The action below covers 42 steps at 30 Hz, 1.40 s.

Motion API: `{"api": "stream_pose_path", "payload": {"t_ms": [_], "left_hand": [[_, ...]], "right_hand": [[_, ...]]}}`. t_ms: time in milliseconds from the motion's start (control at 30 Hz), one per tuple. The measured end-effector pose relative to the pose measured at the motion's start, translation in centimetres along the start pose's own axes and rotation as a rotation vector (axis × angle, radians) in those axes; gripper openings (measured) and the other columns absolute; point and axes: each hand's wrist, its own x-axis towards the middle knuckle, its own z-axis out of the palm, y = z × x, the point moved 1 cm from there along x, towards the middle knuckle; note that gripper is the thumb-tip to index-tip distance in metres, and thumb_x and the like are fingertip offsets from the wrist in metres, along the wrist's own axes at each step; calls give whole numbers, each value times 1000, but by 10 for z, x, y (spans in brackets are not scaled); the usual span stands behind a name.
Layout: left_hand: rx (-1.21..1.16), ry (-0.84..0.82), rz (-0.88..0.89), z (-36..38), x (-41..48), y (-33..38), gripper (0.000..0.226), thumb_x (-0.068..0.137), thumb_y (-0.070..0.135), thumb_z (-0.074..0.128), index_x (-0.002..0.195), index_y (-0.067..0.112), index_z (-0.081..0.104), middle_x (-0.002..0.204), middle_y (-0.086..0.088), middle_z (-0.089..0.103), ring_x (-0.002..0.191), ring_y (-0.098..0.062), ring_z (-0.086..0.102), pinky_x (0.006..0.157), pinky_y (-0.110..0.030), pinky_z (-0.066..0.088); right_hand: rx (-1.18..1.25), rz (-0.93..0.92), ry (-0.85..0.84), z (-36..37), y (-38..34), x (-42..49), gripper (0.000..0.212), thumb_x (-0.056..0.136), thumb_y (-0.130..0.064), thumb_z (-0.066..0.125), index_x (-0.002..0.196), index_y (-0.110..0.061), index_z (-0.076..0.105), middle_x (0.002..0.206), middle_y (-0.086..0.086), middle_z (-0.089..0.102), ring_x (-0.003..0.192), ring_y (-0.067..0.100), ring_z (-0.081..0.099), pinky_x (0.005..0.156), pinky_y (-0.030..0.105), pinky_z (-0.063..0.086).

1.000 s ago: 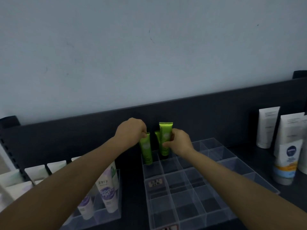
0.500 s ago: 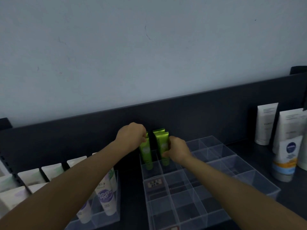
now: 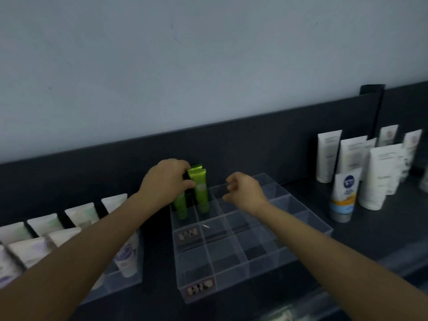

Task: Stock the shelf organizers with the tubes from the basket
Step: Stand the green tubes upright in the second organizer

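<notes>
- Head view: left hand point(image 3: 165, 179) pinches a green tube point(image 3: 181, 206) standing in the organizer point(image 3: 231, 265), back-left compartment.
- Right hand point(image 3: 245, 191) loosely curled, empty.
- Risk: careless withdrawal tips neighbouring tubes point(image 3: 199, 181).

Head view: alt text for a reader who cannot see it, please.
The left hand grips a green tube standing in a back corner slot of a clear organizer, beside other green tubes; the right hand hovers empty above it. White tubes stand at right on the dark shelf.
</notes>
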Motion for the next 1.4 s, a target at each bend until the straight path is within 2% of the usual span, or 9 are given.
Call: {"api": "stream_pose_path", "payload": {"t_ms": [200,333,533,633,833,933,1100,1267,1400], "left_hand": [[-175,75,172,20,-44,80,45,86,42,62,121,15,56,114,-2,60,104,-19,56,84,-32,47],[-271,17,317,41,-68,150,40,86,40,62,118,16,58,118,-1,59,109,-19,54,92,-32,44],[-397,-177,507,89,-119,258,46,84,39,64,123,19,54,120,0,56,112,-22,53,91,-38,45],[-360,-356,569,135,-144,295,53,84,43,62,130,20,49,127,1,52,118,-20,49,95,-36,44],[-312,-711,602,217,-183,339,49,87,39,59,129,16,51,126,-2,53,115,-19,51,92,-34,46],[-258,-808,581,255,-195,345,44,86,36,59,122,12,56,124,-5,56,112,-20,53,92,-36,47],[-255,-1007,550,311,-224,356,36,88,30,57,116,9,59,116,-5,56,104,-21,56,88,-38,50],[-208,-1119,564,355,-253,374,30,88,27,57,107,4,62,108,-8,59,94,-22,58,80,-35,50],[-196,-1179,573,378,-260,391,29,87,28,61,102,3,63,102,-10,62,92,-24,61,78,-35,49]], "right_hand": [[-52,-23,54,-68,31,-80,29,77,-13,74,104,-12,63,97,-1,64,90,11,60,82,24,50],[-149,-1,113,-109,68,-142,24,79,-10,72,102,-9,66,101,6,68,94,18,63,88,33,51],[-254,197,148,-148,152,-240,22,80,-11,72,102,-8,68,99,6,70,92,17,64,83,27,50],[-246,393,106,-154,209,-287,22,79,-11,72,101,-8,69,97,6,70,91,18,66,86,32,52],[-351,667,-28,-152,307,-385,19,79,-10,66,97,-5,70,101,9,70,97,27,65,83,29,46],[-365,753,-84,-148,342,-427,16,79,-8,64,92,-1,69,98,14,70,97,28,63,80,29,44],[-368,941,-261,-129,383,-473,25,82,-18,63,104,-8,67,112,11,67,108,26,60,88,30,45],[-430,1017,-419,-117,408,-489,29,85,-28,61,105,-9,69,112,11,67,107,26,61,84,28,47],[-455,1063,-421,-114,423,-502,26,86,-19,54,103,-6,69,110,11,67,105,26,63,85,28,48]]}}
